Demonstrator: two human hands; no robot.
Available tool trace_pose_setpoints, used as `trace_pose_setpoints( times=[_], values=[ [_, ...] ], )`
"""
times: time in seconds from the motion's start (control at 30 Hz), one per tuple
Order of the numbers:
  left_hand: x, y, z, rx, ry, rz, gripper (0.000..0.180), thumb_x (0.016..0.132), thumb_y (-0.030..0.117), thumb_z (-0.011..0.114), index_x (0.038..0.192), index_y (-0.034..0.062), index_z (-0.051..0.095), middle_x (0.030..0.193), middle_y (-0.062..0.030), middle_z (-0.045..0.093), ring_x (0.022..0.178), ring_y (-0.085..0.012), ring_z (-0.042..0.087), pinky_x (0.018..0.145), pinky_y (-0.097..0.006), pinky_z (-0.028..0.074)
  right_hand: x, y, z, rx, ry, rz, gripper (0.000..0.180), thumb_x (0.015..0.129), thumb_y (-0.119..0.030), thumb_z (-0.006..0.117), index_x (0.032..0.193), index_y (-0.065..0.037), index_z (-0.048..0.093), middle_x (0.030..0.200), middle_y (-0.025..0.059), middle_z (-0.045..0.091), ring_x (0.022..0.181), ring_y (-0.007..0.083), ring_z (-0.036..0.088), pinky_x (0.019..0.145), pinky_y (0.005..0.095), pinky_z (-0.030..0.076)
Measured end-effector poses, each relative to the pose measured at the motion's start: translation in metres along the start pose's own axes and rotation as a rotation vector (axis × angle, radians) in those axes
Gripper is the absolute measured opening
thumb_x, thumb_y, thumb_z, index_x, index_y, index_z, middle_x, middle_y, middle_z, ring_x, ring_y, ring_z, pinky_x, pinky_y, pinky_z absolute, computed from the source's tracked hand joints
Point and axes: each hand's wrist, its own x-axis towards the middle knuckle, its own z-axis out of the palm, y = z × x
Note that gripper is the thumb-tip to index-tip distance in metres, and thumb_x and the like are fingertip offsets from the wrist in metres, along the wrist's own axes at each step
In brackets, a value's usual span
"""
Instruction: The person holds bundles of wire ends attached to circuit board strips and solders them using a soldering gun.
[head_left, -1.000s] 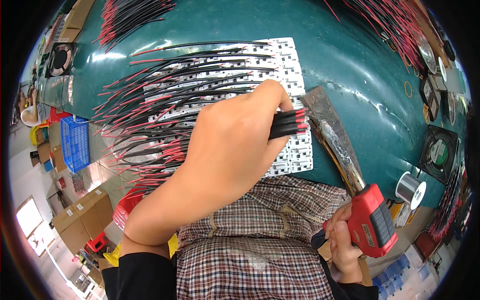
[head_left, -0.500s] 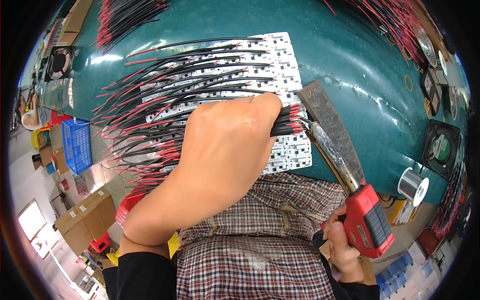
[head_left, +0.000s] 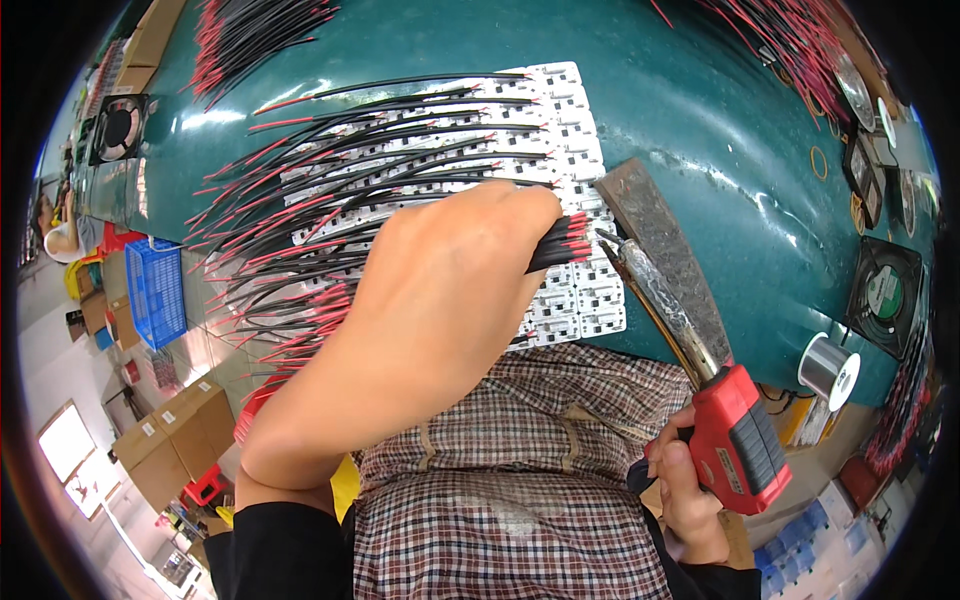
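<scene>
My left hand (head_left: 455,265) is closed round a bundle of black wires (head_left: 555,247) whose red ends point right. It is held over a sheet of white circuit boards (head_left: 575,150). Many black wires with red ends (head_left: 330,190) trail leftward from these boards. In my right hand (head_left: 688,500) is the grip of a red and black soldering gun (head_left: 742,440). Its metal barrel (head_left: 665,300) slants up and left, the tip just right of the bundle's ends, with a small gap between. Beneath the barrel lies a dark flat metal bar (head_left: 665,240). My left fingertips are hidden.
A solder spool (head_left: 828,370) and a fan (head_left: 884,295) stand at the right of the green table (head_left: 480,45). Wire piles lie at the far left (head_left: 260,40) and far right (head_left: 790,50). Another fan (head_left: 122,128) and a blue basket (head_left: 155,290) are at left.
My left hand has drawn the wire bundle slightly left, widening the gap to the soldering gun's tip. My right hand has barely moved.
</scene>
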Motion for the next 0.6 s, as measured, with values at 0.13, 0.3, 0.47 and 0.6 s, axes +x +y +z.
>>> trace_pose_setpoints(
  times=[0.13, 0.3, 0.47, 0.6],
  values=[
    [-0.003, -0.006, 0.017, -0.022, 0.062, 0.012, 0.019, 0.085, 0.011, 0.076, 0.098, 0.0011, 0.065, 0.082, -0.0170, 0.068, 0.078, -0.0376, 0.067, 0.069, -0.044, 0.052, 0.000, -0.001, 0.000, -0.040, -0.025, 0.039, 0.030, 0.096, -0.015, 0.064, 0.120, -0.001, 0.054, 0.074, 0.0049, 0.053, 0.062, 0.0115, 0.051, 0.062, 0.0272, 0.046],
    [-0.001, -0.010, 0.023, -0.079, 0.095, -0.016, 0.021, 0.084, 0.012, 0.078, 0.098, 0.0005, 0.067, 0.076, -0.0159, 0.066, 0.069, -0.0343, 0.067, 0.063, -0.040, 0.051, 0.000, -0.001, 0.001, -0.017, -0.043, 0.046, 0.029, 0.097, -0.016, 0.064, 0.120, -0.001, 0.054, 0.078, 0.0047, 0.054, 0.068, 0.0120, 0.053, 0.063, 0.0278, 0.046],
    [0.000, -0.011, 0.028, -0.050, 0.138, 0.013, 0.019, 0.082, 0.011, 0.079, 0.093, 0.0000, 0.068, 0.075, -0.0155, 0.066, 0.067, -0.0331, 0.067, 0.061, -0.039, 0.051, 0.001, 0.000, 0.001, -0.080, -0.068, 0.090, 0.025, 0.098, -0.017, 0.063, 0.115, -0.001, 0.055, 0.081, 0.0047, 0.055, 0.070, 0.0120, 0.053, 0.063, 0.0275, 0.045],
    [0.000, -0.012, 0.028, -0.031, 0.156, 0.027, 0.018, 0.081, 0.011, 0.079, 0.090, -0.0007, 0.069, 0.075, -0.0155, 0.067, 0.068, -0.0334, 0.067, 0.062, -0.040, 0.051, 0.002, 0.000, 0.000, -0.104, -0.064, 0.076, 0.020, 0.098, -0.019, 0.063, 0.107, -0.002, 0.056, 0.081, 0.0053, 0.055, 0.069, 0.0119, 0.052, 0.062, 0.0273, 0.044]
  ],
)
